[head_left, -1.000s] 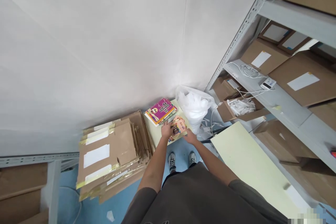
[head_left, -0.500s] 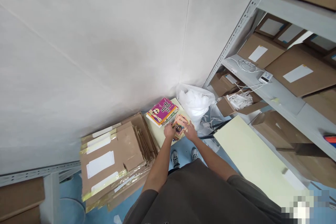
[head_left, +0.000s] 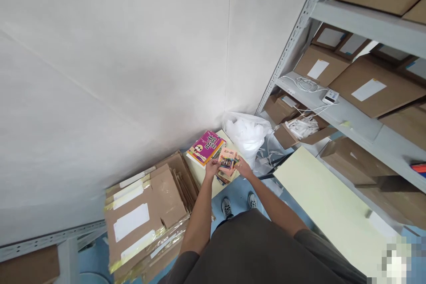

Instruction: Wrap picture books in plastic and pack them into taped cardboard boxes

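From the head view, with the purple book as landmark, the pink booklet has just come closer beside it, its cover squarer to me. My left hand pinches its left edge and my right hand its right, so it is held above small books on the worktop.
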A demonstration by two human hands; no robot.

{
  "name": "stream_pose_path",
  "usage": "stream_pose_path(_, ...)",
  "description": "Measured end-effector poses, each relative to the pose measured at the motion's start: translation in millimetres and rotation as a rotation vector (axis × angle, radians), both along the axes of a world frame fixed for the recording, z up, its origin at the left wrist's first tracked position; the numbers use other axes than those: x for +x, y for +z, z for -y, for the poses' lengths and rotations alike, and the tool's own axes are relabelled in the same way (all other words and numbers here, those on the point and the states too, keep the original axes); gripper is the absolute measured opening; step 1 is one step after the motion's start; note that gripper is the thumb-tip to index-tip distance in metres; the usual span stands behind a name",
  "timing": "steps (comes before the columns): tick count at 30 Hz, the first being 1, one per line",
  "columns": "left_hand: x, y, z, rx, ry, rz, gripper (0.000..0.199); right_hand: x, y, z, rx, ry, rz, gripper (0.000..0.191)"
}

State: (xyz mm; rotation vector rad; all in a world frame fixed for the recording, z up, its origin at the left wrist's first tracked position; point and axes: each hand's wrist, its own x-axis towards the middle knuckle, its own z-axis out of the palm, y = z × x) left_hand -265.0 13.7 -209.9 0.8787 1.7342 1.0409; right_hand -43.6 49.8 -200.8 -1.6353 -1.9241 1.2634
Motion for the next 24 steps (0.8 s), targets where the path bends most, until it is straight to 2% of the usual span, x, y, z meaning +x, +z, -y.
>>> stream_pose_path(3,11,14.2,-9,0.051,0.057,0.235,0.036,11,11.0,-9,-0.141,-0.174,-0.181,0.079)
stream_pose_path(5,23,27.6,-17,0.077,0.032,0.26,0.035,18,22.5,-17,-0.182,-0.242,-0.323,0.079)
stream_pose_path(8,50,50.3,-29,0.141,-0.036,0.291,0.032,33,44.3,-27,-0.181,-0.382,-0.52,0.078)
stream_pose_path(11,86,73.4,-43,0.174,-0.119,0.326,0.037,65,69.1,-32,-0.144,-0.483,-0.696,0.074)
stream_pose_path(14,134,95.8,-58,0.13,-0.249,0.362,0.05,120,95.9,-30,-0.091,-0.516,-0.824,0.065)
stream_pose_path(17,193,117.6,-71,0.086,-0.403,0.427,0.06,189,123.1,-21,-0.046,-0.553,-0.888,0.059)
stream_pose_path(21,287,142.3,-83,0.079,-0.587,0.49,0.065,291,152.6,0,0.024,-0.623,-0.932,0.062)
stream_pose_path(24,367,154.5,-84,0.098,-0.712,0.513,0.065,365,164.9,24,0.078,-0.722,-0.952,0.063)
